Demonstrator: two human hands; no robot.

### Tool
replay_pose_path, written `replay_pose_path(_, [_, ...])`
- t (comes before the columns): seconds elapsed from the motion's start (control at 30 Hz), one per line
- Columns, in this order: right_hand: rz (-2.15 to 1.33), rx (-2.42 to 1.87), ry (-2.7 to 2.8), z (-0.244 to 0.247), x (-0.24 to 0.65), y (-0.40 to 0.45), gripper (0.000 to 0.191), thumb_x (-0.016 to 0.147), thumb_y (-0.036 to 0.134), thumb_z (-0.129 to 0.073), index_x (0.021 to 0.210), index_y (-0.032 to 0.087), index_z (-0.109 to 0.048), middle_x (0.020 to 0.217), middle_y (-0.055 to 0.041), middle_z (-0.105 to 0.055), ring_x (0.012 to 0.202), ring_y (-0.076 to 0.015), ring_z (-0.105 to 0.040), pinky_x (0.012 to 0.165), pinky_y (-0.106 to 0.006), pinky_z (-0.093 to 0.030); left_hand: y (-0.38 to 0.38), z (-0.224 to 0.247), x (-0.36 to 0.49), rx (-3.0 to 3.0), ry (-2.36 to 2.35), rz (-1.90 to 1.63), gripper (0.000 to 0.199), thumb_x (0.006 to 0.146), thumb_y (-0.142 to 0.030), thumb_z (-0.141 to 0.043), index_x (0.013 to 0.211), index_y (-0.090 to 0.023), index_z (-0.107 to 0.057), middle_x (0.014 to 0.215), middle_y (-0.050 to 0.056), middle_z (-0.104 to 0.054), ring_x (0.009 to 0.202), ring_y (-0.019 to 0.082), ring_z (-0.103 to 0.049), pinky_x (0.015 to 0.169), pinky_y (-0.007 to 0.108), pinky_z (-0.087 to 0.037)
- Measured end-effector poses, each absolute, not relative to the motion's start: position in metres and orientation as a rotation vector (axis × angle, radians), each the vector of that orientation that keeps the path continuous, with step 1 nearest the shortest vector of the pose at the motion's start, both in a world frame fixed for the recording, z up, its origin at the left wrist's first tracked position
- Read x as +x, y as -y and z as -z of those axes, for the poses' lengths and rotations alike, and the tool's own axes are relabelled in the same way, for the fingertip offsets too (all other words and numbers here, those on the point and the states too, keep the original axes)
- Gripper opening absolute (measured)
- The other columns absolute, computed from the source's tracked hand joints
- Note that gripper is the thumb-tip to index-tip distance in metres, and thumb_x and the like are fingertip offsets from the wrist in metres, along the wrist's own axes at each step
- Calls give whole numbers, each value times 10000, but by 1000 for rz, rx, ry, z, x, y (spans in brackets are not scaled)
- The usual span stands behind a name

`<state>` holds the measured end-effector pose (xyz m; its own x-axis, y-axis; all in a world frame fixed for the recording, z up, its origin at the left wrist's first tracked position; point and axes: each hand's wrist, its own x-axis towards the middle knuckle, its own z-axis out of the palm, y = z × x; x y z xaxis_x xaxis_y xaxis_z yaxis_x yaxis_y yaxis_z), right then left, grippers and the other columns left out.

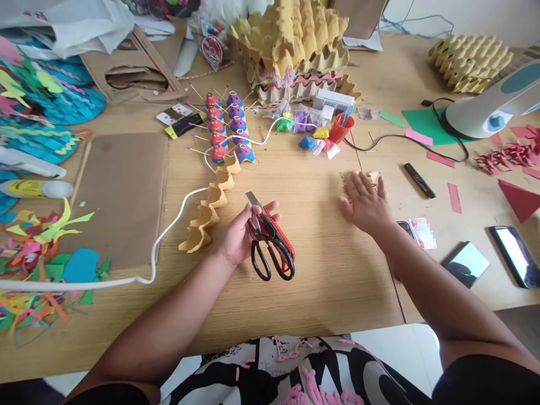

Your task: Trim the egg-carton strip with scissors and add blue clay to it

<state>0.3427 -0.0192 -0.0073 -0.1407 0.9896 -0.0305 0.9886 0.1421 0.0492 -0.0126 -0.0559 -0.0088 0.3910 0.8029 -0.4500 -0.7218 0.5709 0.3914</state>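
Note:
My left hand (237, 235) is closed around a pair of black-handled scissors (273, 253), loops toward me, together with a red ribbed tool (282, 235) beneath them. What kind of tool the red one is, I cannot make out. Just left of this hand lies a strip of yellow egg carton (213, 201) with a wavy cut edge. My right hand (366, 203) lies flat, fingers spread, over small tan scraps (373, 178) on the wooden table; it partly covers them.
Two painted egg-carton rows (217, 126) with pins stand beyond the strip. A white cable (177, 216) crosses the left side. Stacked egg trays (295, 50) rise at the back. A red cup (340, 129), black marker (419, 180) and phone (517, 256) are to the right.

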Motion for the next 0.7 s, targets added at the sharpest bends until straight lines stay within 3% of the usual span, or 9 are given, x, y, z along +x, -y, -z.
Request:
replay_pose_path(0.13, [-70,2286,-2376,4,374,2,776,1112,611,-328,1785,229,-282,1886,-125,-187,1748,-401,-152,1369,-743,-68,56,9,-12,137,-633,-973,358,1109,-318,-579,824,-168,-735,1230,58,-857,959,213,-860,708,279,-701])
replay_pose_path(0.2, [15,2452,-2247,7,387,-8,897,1052,719,-445,1777,208,-304,1873,-187,-200,1730,-476,-153,1332,-781,-146,56,9,-12,149,-629,-973,343,1101,-327,-600,828,-169,-734,1240,60,-855,955,216,-861,739,295,-711])
replay_pose_path(0.27, [205,2545,-2105,11,395,-17,1022,976,781,-558,1767,176,-323,1835,-247,-279,1691,-512,-249,1301,-761,-270,56,10,-13,160,-618,-970,323,1090,-337,-623,837,-171,-733,1251,65,-852,954,217,-860,768,304,-713])
replay_pose_path(0.37, [335,2606,-2007,12,392,-23,945,989,727,-572,1734,172,-393,1767,-247,-420,1628,-461,-413,1293,-666,-384,56,12,-13,151,-599,-969,305,1083,-336,-637,844,-173,-733,1256,60,-850,965,214,-858,773,297,-709])
replay_pose_path(0.43, [267,2620,-1997,9,378,-21,869,1034,673,-521,1735,177,-391,1788,-238,-388,1639,-444,-405,1303,-660,-377,56,13,-13,138,-599,-969,308,1084,-333,-631,842,-172,-733,1265,61,-847,975,215,-856,807,317,-715])
replay_pose_path(0.53, [68,2428,-2186,4,343,-12,832,1072,647,-455,1764,201,-338,1860,-196,-242,1721,-461,-213,1336,-766,-200,57,13,-12,146,-616,-963,319,1083,-339,-626,834,-171,-733,1278,71,-844,975,226,-855,865,359,-718])
replay_pose_path(0.6, [76,2066,-2473,6,317,-6,738,1110,570,-399,1769,244,-339,1876,-142,-223,1745,-414,-161,1356,-725,-197,57,13,-12,156,-630,-964,314,1075,-346,-637,833,-174,-737,1277,73,-845,991,240,-854,872,364,-715])
replay_pose_path(0.7, [246,1506,-2700,14,291,-2,710,1121,490,-383,1788,267,-289,1853,-96,-306,1738,-326,-239,1404,-630,-154,56,12,-12,158,-634,-962,307,1068,-354,-648,833,-179,-736,1280,70,-843,1022,254,-852,861,360,-710])
